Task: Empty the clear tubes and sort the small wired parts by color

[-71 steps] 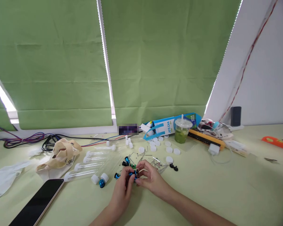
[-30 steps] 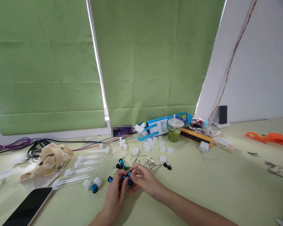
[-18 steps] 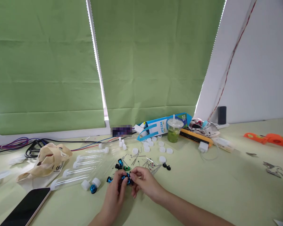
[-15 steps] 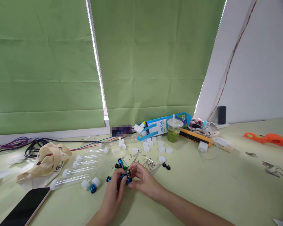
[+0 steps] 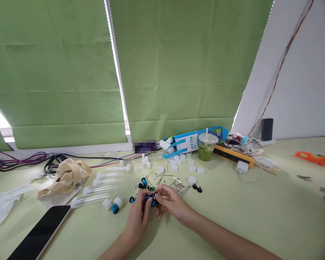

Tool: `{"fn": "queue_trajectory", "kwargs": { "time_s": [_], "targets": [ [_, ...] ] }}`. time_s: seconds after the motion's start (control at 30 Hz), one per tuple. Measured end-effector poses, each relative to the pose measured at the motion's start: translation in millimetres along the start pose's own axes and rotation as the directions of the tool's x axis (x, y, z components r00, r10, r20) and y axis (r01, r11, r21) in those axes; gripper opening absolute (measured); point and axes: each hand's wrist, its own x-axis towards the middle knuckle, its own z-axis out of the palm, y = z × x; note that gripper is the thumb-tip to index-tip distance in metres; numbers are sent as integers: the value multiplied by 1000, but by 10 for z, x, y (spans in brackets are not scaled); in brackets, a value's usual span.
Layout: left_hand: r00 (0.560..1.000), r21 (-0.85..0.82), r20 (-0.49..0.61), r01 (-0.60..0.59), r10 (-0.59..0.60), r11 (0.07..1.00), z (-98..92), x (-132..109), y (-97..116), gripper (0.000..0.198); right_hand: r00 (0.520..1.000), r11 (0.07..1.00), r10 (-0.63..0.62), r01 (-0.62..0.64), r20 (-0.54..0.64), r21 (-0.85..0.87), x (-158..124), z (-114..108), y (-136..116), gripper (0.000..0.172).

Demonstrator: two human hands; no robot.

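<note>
- Head view: a small blue and black part (image 5: 153, 203) is held low in the middle, above the bench (image 5: 233, 216), between two bare hands.
- Its left side is pinched by the left hand (image 5: 139, 212), with the fingers bent.
- Its right side is gripped by the thumb and curled fingers of the right hand (image 5: 174, 203).
- The most room for moving is found to the right, between the right arm and the orange tool (image 5: 314, 157), which is cut off by the picture's edge.
- Less room is left past the fingertips, where thin metal pins (image 5: 176, 184), a green piece (image 5: 151, 188) and white caps (image 5: 192, 180) are spread.
- On the left, the room is closed in by clear tubes (image 5: 93, 197) and a phone (image 5: 40, 233).
- The far edge of the bench is met by the green blinds (image 5: 189, 72); the near edge is not shown.
- Which way the held part points cannot be told, nor its long axis, as most of it is covered by fingers.
- Beside the left hand, a blue piece (image 5: 132, 199) is laid with its black end to the left.
</note>
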Motion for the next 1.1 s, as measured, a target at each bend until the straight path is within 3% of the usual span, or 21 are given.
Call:
{"fn": "queue_trajectory", "kwargs": {
  "time_s": [0.13, 0.3, 0.43, 0.6, 0.77, 0.97, 1.1],
  "targets": [
    [1000, 3, 2, 5, -5, 1000, 2, -8, 14, 13, 993, 993, -117, 117, 9, -19, -4, 4, -30, 38],
    [1000, 16, -19, -12, 13, 1000, 4, -7, -2, 13, 1000, 1000, -5, 5, 27, -4, 3, 9, -26, 32],
    [1000, 21, 1, 11, -11, 1000, 2, -4, -1, 12, 993, 992, -115, 115, 5, -53, -5, 5, -30, 36],
    [1000, -21, 8, 25, -25, 999, 11, -8, 0, 13, 999, 999, -44, 44, 32, -9, -11, 10, -25, 33],
    [1000, 3, 5, -9, 9, 1000, 19, -22, 22, 13, 991, 988, -127, 130, 33, -79, -13, -10, -30, 29],
    [999, -53, 13, 36, -36, 998, 48, -24, 14, 14, 977, 996, 5, -24, 212, 86, -30, -18, -38, 33],
    [995, -134, 54, 88, -82, 987, 48, -20, 21, 19, 970, 997, -5, -13, 241, 74, -29, 9, 1, 31]
  ]
}}
